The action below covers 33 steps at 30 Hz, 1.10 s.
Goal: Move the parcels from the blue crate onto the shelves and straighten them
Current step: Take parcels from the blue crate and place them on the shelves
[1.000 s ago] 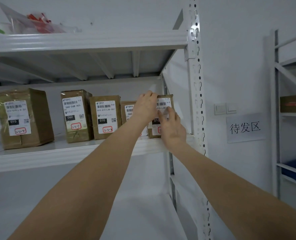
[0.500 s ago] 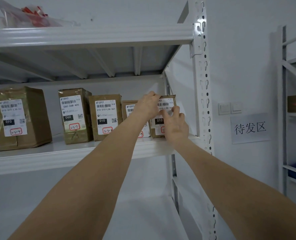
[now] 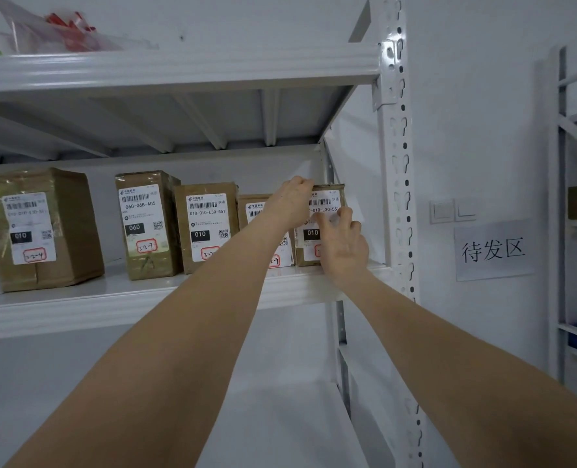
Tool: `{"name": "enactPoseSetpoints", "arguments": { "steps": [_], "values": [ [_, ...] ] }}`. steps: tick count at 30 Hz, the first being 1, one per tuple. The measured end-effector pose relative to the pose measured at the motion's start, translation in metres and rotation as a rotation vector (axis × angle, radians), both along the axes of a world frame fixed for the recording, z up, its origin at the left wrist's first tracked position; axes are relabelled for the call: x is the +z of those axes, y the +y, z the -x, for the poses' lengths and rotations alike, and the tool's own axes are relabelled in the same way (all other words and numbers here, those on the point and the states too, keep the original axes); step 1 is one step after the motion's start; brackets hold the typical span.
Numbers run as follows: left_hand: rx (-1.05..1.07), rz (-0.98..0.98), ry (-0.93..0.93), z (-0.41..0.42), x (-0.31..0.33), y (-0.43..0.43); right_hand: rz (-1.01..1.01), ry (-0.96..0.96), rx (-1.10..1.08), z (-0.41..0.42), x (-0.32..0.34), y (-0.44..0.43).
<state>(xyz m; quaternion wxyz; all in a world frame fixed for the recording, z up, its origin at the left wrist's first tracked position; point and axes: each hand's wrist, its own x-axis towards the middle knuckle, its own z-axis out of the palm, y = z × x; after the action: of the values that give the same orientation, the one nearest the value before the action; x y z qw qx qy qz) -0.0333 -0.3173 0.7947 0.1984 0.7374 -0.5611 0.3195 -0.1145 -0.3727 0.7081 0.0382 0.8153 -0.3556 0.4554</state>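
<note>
Small brown cardboard parcel (image 3: 328, 196) stands at the white metal shelf (image 3: 128, 300)'s right end, beside the perforated upright (image 3: 398, 157). The left hand (image 3: 292, 201) grips its top corner and the right hand (image 3: 344, 246) holds its labelled front with curled fingers. Paper sign (image 3: 493, 250) on the wall (image 3: 476, 96).

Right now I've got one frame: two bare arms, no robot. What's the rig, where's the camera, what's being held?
There is no machine here. A person works bare-handed, and the only camera sits on their head, looking forward along the arms. That is why both forearms run up from the bottom edge.

In front is a white metal shelf carrying a row of five brown parcels with white shipping labels.

Both hands are on the rightmost parcel, beside the upright post. The left hand grips its top left corner. The right hand has its thumb on the label and its fingers curled at the right edge. It looks like straightening.

A plastic bag lies on the shelf above, and a paper sign hangs on the wall.
</note>
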Motion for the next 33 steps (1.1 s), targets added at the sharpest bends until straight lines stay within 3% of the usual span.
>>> {"name": "enactPoseSetpoints", "arguments": {
  "steps": [11,18,22,25,33],
  "values": [
    [0.030,0.034,0.054,-0.004,-0.014,0.034,0.084,0.053,-0.024,0.005,0.002,0.015],
    [0.158,0.210,0.048,-0.009,-0.042,0.085,0.219,-0.039,0.122,0.002,-0.006,0.056],
    [0.216,0.296,-0.013,-0.009,-0.081,0.127,0.255,-0.078,0.289,-0.005,-0.033,0.092],
    [0.296,0.248,-0.058,-0.012,-0.120,0.159,0.231,-0.067,0.404,-0.012,-0.066,0.120],
    [0.475,0.036,0.167,-0.020,-0.262,0.220,0.006,0.186,0.579,-0.025,-0.195,0.159]
  ]
}}
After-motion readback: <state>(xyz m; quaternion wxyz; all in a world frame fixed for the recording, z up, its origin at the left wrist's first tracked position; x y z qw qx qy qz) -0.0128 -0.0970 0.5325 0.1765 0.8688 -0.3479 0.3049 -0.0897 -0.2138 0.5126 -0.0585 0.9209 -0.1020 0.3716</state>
